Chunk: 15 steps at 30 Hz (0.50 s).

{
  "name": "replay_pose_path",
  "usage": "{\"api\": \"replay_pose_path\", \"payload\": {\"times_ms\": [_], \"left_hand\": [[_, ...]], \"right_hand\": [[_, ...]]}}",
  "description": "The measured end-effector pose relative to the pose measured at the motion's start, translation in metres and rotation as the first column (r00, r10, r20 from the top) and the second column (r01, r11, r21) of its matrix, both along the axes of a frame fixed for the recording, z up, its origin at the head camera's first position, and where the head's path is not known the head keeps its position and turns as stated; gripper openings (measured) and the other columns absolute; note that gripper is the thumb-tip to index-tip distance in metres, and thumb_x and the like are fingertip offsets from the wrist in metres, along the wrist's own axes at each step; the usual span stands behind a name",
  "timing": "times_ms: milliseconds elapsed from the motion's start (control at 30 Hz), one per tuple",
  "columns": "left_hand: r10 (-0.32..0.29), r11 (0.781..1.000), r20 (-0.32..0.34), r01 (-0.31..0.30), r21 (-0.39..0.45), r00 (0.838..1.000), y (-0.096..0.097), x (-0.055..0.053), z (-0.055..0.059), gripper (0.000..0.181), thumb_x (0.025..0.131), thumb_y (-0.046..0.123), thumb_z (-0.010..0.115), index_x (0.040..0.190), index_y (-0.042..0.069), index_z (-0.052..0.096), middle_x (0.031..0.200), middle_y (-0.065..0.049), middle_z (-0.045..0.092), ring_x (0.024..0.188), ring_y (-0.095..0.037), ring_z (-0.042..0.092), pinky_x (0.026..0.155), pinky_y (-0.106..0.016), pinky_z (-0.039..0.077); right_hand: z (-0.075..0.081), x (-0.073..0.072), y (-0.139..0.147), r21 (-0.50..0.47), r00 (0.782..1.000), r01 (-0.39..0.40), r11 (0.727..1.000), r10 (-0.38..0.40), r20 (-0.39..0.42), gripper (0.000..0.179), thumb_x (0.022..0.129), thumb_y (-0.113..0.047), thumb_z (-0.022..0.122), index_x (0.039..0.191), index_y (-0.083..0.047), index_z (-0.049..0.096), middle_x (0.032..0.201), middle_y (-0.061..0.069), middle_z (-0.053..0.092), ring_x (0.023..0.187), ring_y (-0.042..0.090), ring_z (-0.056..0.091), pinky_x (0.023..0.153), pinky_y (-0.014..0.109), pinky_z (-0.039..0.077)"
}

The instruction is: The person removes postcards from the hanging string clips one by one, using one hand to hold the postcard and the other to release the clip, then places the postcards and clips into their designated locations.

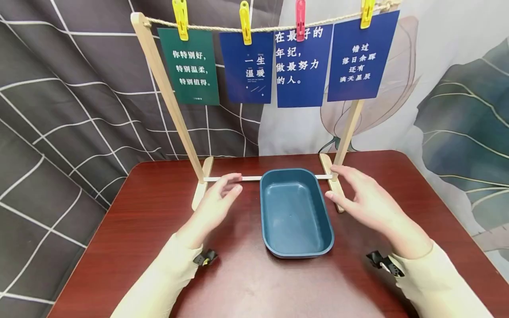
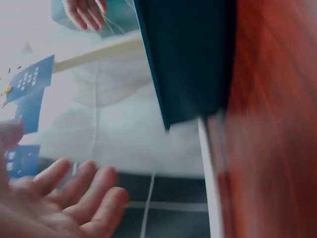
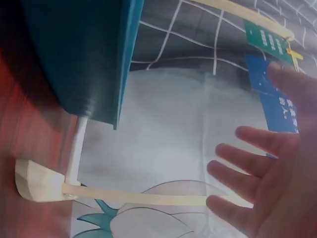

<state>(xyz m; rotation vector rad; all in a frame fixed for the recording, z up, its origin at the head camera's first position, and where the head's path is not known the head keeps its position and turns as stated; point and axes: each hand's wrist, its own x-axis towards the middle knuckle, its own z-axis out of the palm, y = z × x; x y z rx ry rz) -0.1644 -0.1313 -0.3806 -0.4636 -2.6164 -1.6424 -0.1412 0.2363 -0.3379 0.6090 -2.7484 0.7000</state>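
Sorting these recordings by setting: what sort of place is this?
Likely indoors, perhaps a spot set up for tabletop work: a reddish-brown table before a gridded fabric hanging, and a wooden stand with four lettered cards clipped to its rope.

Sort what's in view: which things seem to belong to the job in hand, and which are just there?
Likely the job:
- blue bin, between the hands, touched by neither
- left hand
- right hand

Likely just there:
- wooden frame and rope
- four hanging cards
- clothespins
- table
- backdrop cloth
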Motion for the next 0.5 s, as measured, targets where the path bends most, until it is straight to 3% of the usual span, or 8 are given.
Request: {"api": "replay_pose_path", "payload": {"times_ms": [67, 167, 233, 300, 367, 500], "left_hand": [[-0.007, 0.98, 0.047, -0.002, 0.2, 0.999, 0.012, -0.007, 0.0, 0.038, 0.101, 0.022, 0.058, 0.135, 0.006, 0.055, 0.133, -0.01, 0.062, 0.117, -0.028, 0.062, 0.101, -0.047, 0.046], [-0.044, 0.893, 0.135, -0.021, 0.449, 0.99, 0.035, -0.018, 0.004, 0.036, 0.101, 0.018, 0.058, 0.133, 0.002, 0.055, 0.13, -0.016, 0.063, 0.114, -0.038, 0.061, 0.099, -0.052, 0.046], [-0.078, 0.832, 0.192, -0.042, 0.552, 0.978, 0.053, -0.027, 0.008, 0.04, 0.1, 0.02, 0.059, 0.134, 0.001, 0.054, 0.129, -0.016, 0.063, 0.113, -0.04, 0.061, 0.099, -0.053, 0.046], [-0.113, 0.782, 0.235, -0.06, 0.62, 0.965, 0.073, -0.036, 0.012, 0.042, 0.1, 0.021, 0.06, 0.135, 0.001, 0.054, 0.129, -0.016, 0.063, 0.112, -0.037, 0.062, 0.099, -0.052, 0.047], [-0.14, 0.748, 0.267, -0.075, 0.659, 0.953, 0.094, -0.044, 0.015, 0.042, 0.099, 0.023, 0.062, 0.135, 0.003, 0.055, 0.128, -0.013, 0.065, 0.108, -0.03, 0.065, 0.099, -0.048, 0.048], [-0.177, 0.699, 0.299, -0.095, 0.709, 0.938, 0.136, -0.059, 0.023, 0.038, 0.099, 0.024, 0.062, 0.134, 0.008, 0.058, 0.125, -0.006, 0.067, 0.102, -0.02, 0.067, 0.093, -0.04, 0.053]], "right_hand": [[0.009, 0.0, 0.001, -0.028, 0.999, 0.024, 0.999, -0.025, -0.028, 0.054, 0.089, -0.029, 0.074, 0.136, -0.009, 0.055, 0.131, 0.012, 0.059, 0.122, 0.032, 0.054, 0.101, 0.052, 0.04], [0.029, -0.004, 0.002, -0.069, 0.995, 0.058, 0.996, -0.063, -0.078, 0.042, 0.091, -0.023, 0.071, 0.129, -0.009, 0.061, 0.125, 0.01, 0.063, 0.119, 0.03, 0.056, 0.098, 0.049, 0.041], [0.046, -0.01, 0.003, -0.109, 0.99, 0.077, 0.991, -0.089, -0.109, 0.036, 0.093, -0.021, 0.068, 0.126, -0.008, 0.063, 0.122, 0.011, 0.064, 0.115, 0.031, 0.057, 0.094, 0.048, 0.042], [0.065, -0.017, 0.004, -0.136, 0.983, 0.091, 0.987, -0.111, -0.144, 0.033, 0.094, -0.019, 0.065, 0.124, -0.006, 0.065, 0.12, 0.013, 0.065, 0.111, 0.032, 0.057, 0.092, 0.047, 0.041], [0.086, -0.024, 0.004, -0.147, 0.975, 0.102, 0.984, -0.128, -0.18, 0.032, 0.095, -0.02, 0.063, 0.123, -0.004, 0.065, 0.12, 0.014, 0.065, 0.108, 0.034, 0.056, 0.09, 0.047, 0.04], [0.131, -0.038, -0.002, -0.156, 0.958, 0.145, 0.977, -0.178, -0.225, 0.037, 0.096, -0.024, 0.058, 0.128, -0.004, 0.062, 0.126, 0.015, 0.061, 0.109, 0.034, 0.052, 0.092, 0.049, 0.036]]}}
